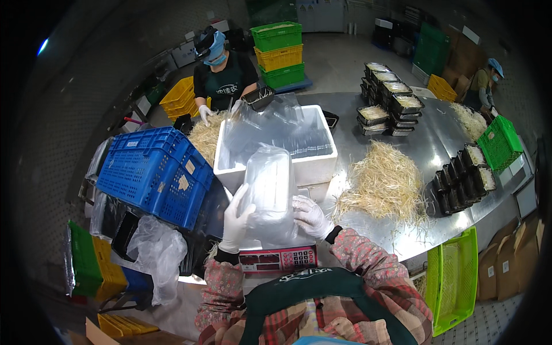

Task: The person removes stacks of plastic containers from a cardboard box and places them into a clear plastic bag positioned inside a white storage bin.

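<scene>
A stack of clear plastic lids in a clear bag (269, 181) stands between my gloved hands, above a red digital scale (278, 259). My left hand (237, 217) rests against its left side, thumb and fingers on the plastic. My right hand (311, 216) touches its lower right side with bent fingers. Just beyond is a white foam box (315, 166) with many clear lids (297, 140) in it and loose film-like plastic over its rim. To the right, a heap of pale bean sprouts (384, 185) lies on the steel table (435, 151).
Blue crates (151, 172) and a crumpled clear bag (157, 254) are at left. Black trays of sprouts (394, 97) stand stacked at the back right, more trays (463, 179) farther right. A co-worker (224, 73) handles sprouts across the table; another person (485, 88) works far right.
</scene>
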`<control>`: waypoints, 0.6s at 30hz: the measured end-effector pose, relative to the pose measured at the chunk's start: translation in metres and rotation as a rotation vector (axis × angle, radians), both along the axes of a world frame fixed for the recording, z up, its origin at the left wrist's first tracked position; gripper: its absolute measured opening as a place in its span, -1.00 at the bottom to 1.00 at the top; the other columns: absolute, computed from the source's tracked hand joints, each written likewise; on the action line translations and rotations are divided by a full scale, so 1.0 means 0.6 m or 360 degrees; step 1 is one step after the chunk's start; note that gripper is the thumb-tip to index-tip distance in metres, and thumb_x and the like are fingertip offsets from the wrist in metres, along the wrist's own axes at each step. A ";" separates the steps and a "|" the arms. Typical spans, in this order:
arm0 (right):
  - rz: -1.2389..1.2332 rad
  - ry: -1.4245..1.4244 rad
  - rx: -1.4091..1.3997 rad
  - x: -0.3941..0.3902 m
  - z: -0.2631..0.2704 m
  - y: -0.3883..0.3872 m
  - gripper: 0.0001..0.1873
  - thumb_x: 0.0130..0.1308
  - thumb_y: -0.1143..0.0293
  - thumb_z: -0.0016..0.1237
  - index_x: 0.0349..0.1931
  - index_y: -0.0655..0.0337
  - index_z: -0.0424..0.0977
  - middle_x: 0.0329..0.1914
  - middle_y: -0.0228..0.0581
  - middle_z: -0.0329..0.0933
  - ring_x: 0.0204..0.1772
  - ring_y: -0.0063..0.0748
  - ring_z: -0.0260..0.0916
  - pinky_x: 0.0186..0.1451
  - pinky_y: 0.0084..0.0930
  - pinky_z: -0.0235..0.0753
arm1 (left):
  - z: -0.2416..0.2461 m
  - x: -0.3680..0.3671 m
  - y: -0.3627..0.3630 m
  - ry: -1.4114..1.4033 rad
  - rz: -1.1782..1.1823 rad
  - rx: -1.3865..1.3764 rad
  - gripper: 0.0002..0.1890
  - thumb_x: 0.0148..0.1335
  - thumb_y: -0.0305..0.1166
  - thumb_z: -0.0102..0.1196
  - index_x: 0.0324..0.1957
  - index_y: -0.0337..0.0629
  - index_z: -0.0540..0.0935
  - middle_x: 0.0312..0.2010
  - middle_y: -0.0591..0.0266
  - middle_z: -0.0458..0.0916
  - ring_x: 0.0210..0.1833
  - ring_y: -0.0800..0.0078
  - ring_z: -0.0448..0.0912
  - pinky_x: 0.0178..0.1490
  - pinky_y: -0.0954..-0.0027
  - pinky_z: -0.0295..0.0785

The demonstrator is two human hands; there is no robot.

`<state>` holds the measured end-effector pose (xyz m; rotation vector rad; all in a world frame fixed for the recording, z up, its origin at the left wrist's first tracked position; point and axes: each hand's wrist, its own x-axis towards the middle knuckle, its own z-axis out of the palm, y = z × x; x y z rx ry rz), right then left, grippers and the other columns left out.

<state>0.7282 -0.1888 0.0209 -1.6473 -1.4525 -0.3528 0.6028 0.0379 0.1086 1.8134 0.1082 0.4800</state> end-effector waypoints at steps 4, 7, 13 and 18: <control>-0.0070 0.0102 -0.0136 0.023 0.007 -0.052 -0.81 0.16 0.38 0.14 -0.20 0.14 0.59 0.04 -0.23 0.56 0.22 -0.19 0.41 0.36 -0.11 0.24 | -0.018 -0.002 -0.004 0.0017 0.0068 0.0307 -0.49 0.23 -0.40 0.09 0.24 -0.28 0.45 0.31 -0.15 0.33 0.42 0.07 0.22 0.45 0.22 0.07; -0.0264 0.0456 0.0372 0.045 0.082 -0.054 -0.80 0.21 0.37 0.12 -0.15 0.15 0.59 -0.02 -0.25 0.60 0.12 -0.17 0.47 0.34 -0.20 0.26 | 0.027 -0.001 -0.016 -0.0004 0.0226 0.0693 -0.50 0.21 -0.34 0.15 0.19 -0.32 0.49 0.32 -0.15 0.31 0.40 0.01 0.25 0.45 0.16 0.07; -0.0315 -0.0128 -0.0418 0.063 0.227 0.016 -0.52 0.14 0.11 0.14 0.03 0.16 0.54 0.17 -0.14 0.43 0.26 -0.10 0.30 0.33 -0.16 0.24 | 0.070 0.036 -0.040 -0.0084 0.0223 0.1546 -0.55 0.01 -0.11 0.32 -0.09 -0.15 0.69 0.02 0.13 0.57 0.25 0.04 0.37 0.21 0.08 0.27; -0.0311 -0.0186 -0.0831 0.073 0.226 0.070 -0.72 0.05 0.13 0.14 -0.30 0.08 0.58 -0.24 -0.21 0.53 -0.02 -0.12 0.45 0.10 -0.16 0.37 | 0.051 0.066 -0.041 -0.0340 0.0364 0.1451 -0.87 0.11 -0.33 0.26 -0.49 -0.12 0.64 -0.52 0.21 0.59 -0.33 0.18 0.54 -0.23 0.21 0.40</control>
